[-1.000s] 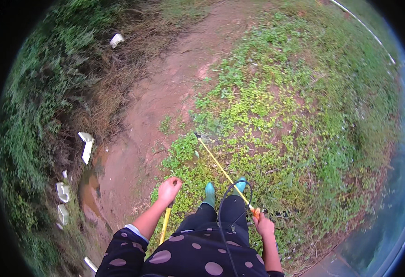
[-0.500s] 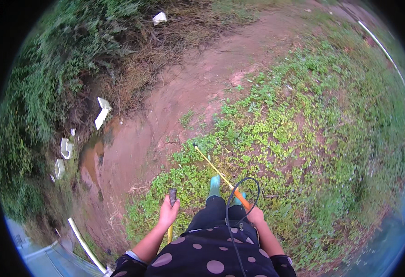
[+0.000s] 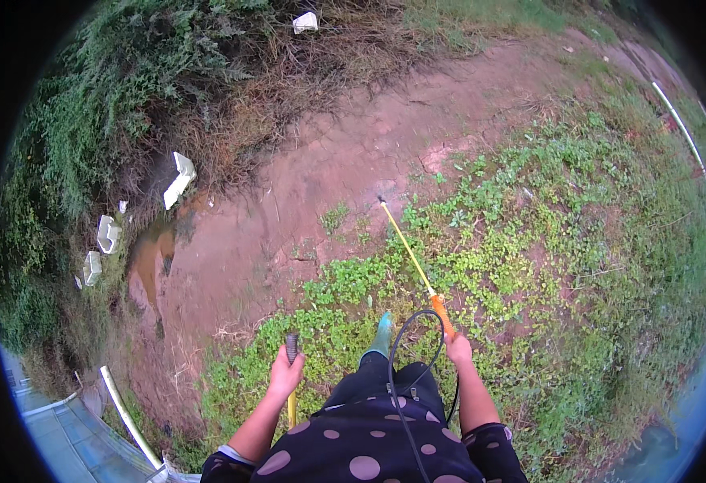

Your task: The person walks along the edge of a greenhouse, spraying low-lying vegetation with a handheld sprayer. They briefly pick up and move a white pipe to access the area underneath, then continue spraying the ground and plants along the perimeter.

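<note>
My right hand [image 3: 458, 351] is closed around the orange handle of a spray wand [image 3: 406, 244]. The wand's thin yellow tube reaches forward and slightly left, its dark nozzle over bare soil at the edge of low green plants [image 3: 482, 266]. From the handle a black hose [image 3: 395, 354] loops back past my body. On the left, my left hand [image 3: 287, 372] wraps round the dark ribbed grip of a yellow lever [image 3: 292, 409]; the lever's lower end is hidden behind my clothes. One green boot [image 3: 382, 333] shows ahead of my dark trousers.
A reddish dirt strip [image 3: 320, 161] runs diagonally beyond the plants. Along its left lie a muddy puddle [image 3: 153, 258], white foam pieces [image 3: 180, 181] and dense bushes [image 3: 151, 72]. White pipes stand at lower left [image 3: 130, 414] and far right [image 3: 685, 133].
The wand has swung forward and to the right, its nozzle passing from the plants to the soil edge. My right hand has risen slightly; the left has shifted a little left and down.
</note>
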